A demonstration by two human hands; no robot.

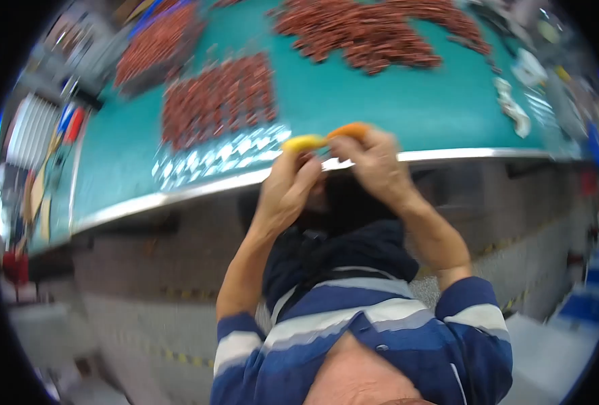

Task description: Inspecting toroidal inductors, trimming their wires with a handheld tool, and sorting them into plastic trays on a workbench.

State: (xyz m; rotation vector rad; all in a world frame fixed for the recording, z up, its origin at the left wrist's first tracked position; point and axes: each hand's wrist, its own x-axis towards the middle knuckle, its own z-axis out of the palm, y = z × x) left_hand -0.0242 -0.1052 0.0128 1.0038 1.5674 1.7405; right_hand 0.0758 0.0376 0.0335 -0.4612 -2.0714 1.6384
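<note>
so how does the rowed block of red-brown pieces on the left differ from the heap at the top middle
The rowed block is arranged in fairly regular rows, while the heap is jumbled with a ragged outline. The rowed block covers less area; the heap spreads wider. The rowed block lies nearer the table's front edge, the heap farther back. Both consist of red-brown pieces over the green tabletop.
</note>
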